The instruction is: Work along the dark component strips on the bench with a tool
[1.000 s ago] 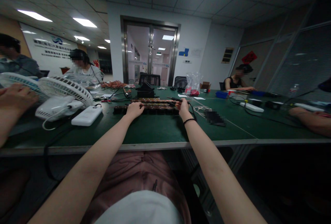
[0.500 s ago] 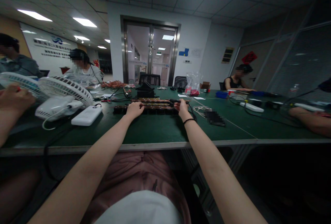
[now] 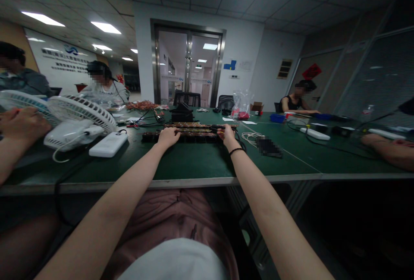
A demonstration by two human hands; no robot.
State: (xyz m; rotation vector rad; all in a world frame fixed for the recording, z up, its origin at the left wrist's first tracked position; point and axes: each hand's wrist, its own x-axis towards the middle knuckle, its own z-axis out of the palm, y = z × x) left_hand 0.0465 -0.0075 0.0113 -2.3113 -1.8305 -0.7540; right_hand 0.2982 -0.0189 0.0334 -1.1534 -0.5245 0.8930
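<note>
Several long, thin copper-coloured rods (image 3: 197,132) lie side by side across a dark holder on the green table in front of me. At their left part is my left hand (image 3: 168,136), its thumb and fingers drawn together over the nearer rods; what they pinch, if anything, is too small to make out. My right hand (image 3: 227,134) is closed round a slim black tool (image 3: 215,128) above the right part of the rods. Its tip points left, and a black cord runs down beside the wrist. The tool's exact kind is not clear.
White fans (image 3: 80,114) and a white power bank (image 3: 108,144) stand to the left, near another person's hands (image 3: 24,127). Behind the rods sits a black box-like object (image 3: 181,114). Right of my hand are a coiled white cable (image 3: 250,137) and a blurred dark phone-like object (image 3: 269,146).
My two hands stay almost where they were, with only a slight shift of the right fingers and tool. At the far left, the other person's hands have moved a little to the right.
</note>
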